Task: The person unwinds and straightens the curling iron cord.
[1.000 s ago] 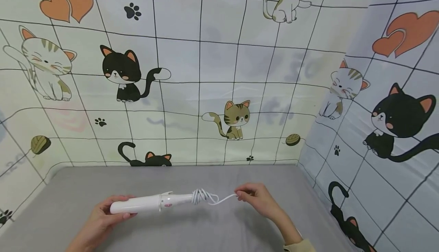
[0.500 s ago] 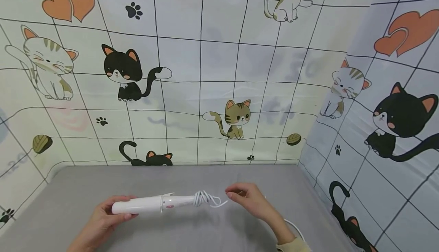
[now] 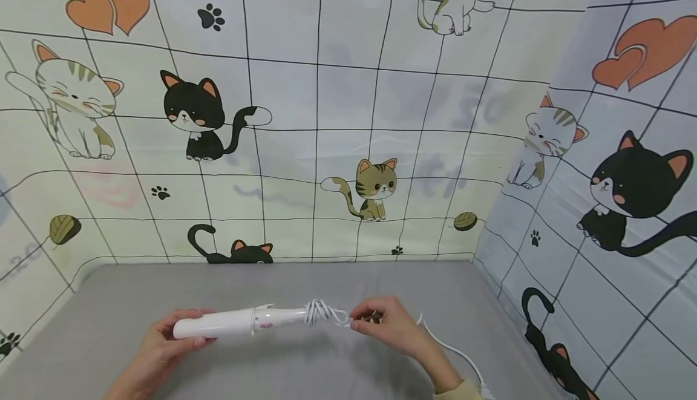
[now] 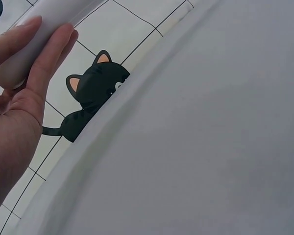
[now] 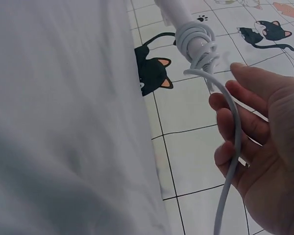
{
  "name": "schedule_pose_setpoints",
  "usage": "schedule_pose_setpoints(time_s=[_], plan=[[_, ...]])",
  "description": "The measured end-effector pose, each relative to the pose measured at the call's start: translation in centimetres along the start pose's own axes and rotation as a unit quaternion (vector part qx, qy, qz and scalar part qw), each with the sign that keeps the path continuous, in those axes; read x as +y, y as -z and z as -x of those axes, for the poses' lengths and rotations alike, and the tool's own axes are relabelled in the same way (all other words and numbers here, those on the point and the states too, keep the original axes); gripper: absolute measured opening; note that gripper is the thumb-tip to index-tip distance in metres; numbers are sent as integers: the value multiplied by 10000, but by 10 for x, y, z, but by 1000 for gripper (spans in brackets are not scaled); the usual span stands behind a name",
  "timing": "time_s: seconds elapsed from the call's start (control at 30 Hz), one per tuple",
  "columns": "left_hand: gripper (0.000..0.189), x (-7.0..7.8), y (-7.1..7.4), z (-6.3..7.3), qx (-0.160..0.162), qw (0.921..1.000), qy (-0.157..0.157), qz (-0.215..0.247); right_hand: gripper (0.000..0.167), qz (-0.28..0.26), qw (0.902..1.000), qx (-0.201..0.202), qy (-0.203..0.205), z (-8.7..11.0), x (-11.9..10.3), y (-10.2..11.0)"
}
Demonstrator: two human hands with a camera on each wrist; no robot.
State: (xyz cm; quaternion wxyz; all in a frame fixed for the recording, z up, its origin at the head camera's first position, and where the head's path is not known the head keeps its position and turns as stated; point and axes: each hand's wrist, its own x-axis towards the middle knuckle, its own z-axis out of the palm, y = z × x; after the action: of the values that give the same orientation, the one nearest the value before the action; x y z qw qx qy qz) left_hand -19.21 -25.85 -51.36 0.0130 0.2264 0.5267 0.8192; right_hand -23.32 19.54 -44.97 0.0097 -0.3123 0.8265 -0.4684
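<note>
My left hand [image 3: 163, 342] grips the rounded, thick end of a white curling iron [image 3: 229, 322], thumb on one side and fingers on the other. The iron is level above the grey surface, with a small pink mark near its collar. Its white power cord [image 3: 322, 311] is wound in several loose loops around the narrower handle. At the loops, my right hand [image 3: 394, 327] has its fingers curled about the cord. In the right wrist view, the cord [image 5: 235, 132] runs down across those fingers, and the thumb stands apart from it.
A grey cloth-covered surface [image 3: 261, 370] lies beneath both hands. Behind and to the right rise walls [image 3: 288, 97] printed with cats and grid lines. The cord's free length [image 3: 452, 348] trails past my right forearm to a white end piece [image 3: 486, 393].
My right hand has moved left along the cord, up to the wound loops. More of the trailing cord shows beside my right forearm. The left hand and the curling iron stay nearly still.
</note>
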Motion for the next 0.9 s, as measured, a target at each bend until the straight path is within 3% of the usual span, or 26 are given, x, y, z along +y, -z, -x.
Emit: schedule_pose_setpoints(time_s=[0.2,0.5,0.7,0.9], plan=[[58,0,5,2,83,9999,-72,-52,10,-7,9998,177,80,0,1,-3],[60,2,10,4,-386,9987,-285,185,6,624,9953,660,346,2,17,-1],[58,4,11,7,-176,9997,-150,69,6,895,9912,975,-4,9,26,16],[58,6,10,8,-15,9999,-108,-22,8,672,9921,1018,-295,16,31,27]])
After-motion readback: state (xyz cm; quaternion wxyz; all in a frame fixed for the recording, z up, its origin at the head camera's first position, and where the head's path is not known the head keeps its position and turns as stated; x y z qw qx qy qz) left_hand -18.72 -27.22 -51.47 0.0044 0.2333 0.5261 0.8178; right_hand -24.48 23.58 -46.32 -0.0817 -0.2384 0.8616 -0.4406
